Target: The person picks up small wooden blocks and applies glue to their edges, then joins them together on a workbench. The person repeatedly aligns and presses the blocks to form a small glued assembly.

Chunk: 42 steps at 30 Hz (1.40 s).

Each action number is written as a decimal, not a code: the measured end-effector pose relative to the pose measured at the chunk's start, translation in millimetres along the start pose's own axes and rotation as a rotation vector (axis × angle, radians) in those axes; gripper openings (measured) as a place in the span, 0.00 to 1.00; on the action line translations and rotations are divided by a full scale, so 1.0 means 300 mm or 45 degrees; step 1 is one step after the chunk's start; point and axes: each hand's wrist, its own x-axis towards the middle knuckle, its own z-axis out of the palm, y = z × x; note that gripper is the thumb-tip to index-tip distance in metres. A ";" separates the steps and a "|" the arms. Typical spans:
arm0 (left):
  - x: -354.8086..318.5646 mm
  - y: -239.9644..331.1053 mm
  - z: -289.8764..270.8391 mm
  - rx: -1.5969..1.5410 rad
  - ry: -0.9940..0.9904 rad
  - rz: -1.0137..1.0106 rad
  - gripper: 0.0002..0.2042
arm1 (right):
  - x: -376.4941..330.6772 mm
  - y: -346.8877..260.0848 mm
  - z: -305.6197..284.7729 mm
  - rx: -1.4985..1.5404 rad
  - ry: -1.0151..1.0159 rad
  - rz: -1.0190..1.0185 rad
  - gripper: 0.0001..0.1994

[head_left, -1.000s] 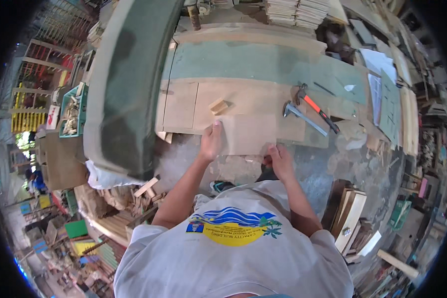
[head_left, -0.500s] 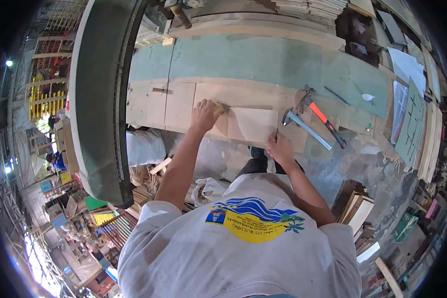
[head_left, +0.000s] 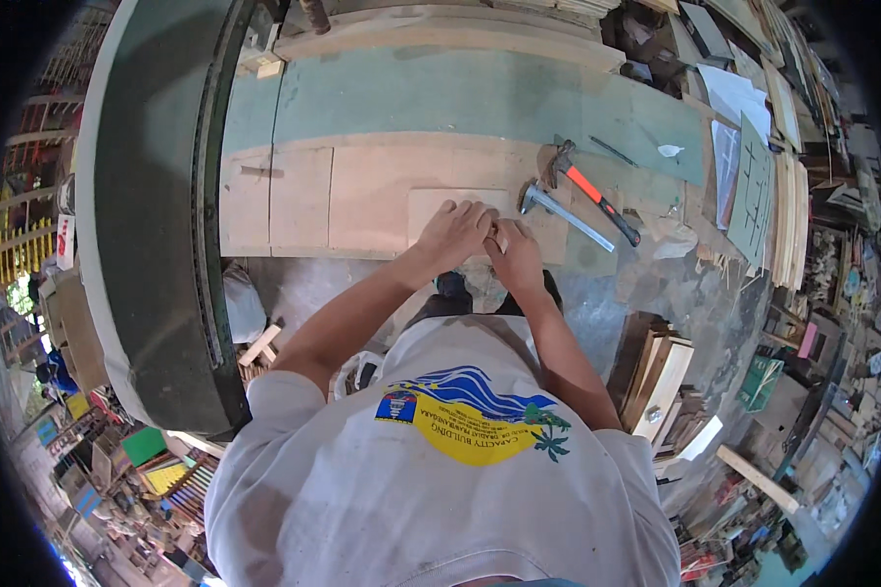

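My left hand (head_left: 457, 235) is closed over the right part of a small pale rectangular board (head_left: 435, 203), fingers curled. Whatever lies under or inside those fingers is hidden. Close against it, my right hand (head_left: 515, 256) is closed too, at the board's near right side, and I cannot make out what it grips. The board lies flat on a larger brown sheet (head_left: 372, 210) on the workbench. Just right of my hands are a metal vernier caliper (head_left: 570, 217) and a hammer (head_left: 597, 191) with an orange and black handle.
A big dark machine arm (head_left: 162, 215) rises along the bench's left side. Farther back on the green bench top (head_left: 411, 93) lie a thin dark rod (head_left: 613, 151) and a white scrap (head_left: 671, 151). Stacked wood strips (head_left: 646, 382) stand on the floor at right.
My left hand has moved right across the board to meet my right hand. The tan pad it held no longer shows. The whole view has shifted, carrying the bench leftward and up.
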 end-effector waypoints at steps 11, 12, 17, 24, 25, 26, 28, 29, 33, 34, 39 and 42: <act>-0.141 -0.007 0.023 -0.951 0.160 -0.971 0.30 | 0.033 0.021 -0.005 -0.134 0.056 -0.231 0.18; -0.135 0.006 0.048 -0.965 0.214 -1.010 0.29 | 0.036 0.024 0.002 -0.103 0.012 -0.199 0.18; -0.093 0.058 0.068 -1.058 0.227 -1.231 0.25 | 0.047 0.043 0.015 -0.098 -0.192 -0.085 0.19; -0.065 0.119 0.073 -1.380 0.353 -1.550 0.22 | 0.089 0.063 -0.010 0.039 -0.199 -0.188 0.17; -0.063 0.122 0.069 -1.389 0.372 -1.571 0.22 | 0.089 0.060 -0.008 0.066 -0.225 -0.128 0.17; -0.065 0.123 0.073 -1.388 0.383 -1.561 0.22 | 0.087 0.059 -0.002 0.092 -0.249 -0.066 0.17; -0.064 0.122 0.083 -1.391 0.410 -1.530 0.22 | 0.086 0.060 0.006 0.089 -0.231 -0.061 0.18; -0.069 0.124 0.093 -1.427 0.427 -1.536 0.22 | 0.086 0.061 0.010 0.086 -0.221 -0.057 0.18; -0.072 0.132 0.112 -1.509 0.492 -1.537 0.21 | 0.087 0.073 0.018 0.052 -0.240 -0.051 0.19; -0.071 0.133 0.109 -1.514 0.505 -1.536 0.20 | 0.088 0.069 0.018 0.045 -0.240 -0.053 0.19; -0.070 0.136 0.106 -1.513 0.473 -1.564 0.20 | 0.099 0.078 0.016 0.038 -0.261 -0.118 0.19; -0.059 0.130 0.069 -1.494 0.413 -1.602 0.21 | 0.110 0.078 0.006 0.066 -0.280 -0.151 0.19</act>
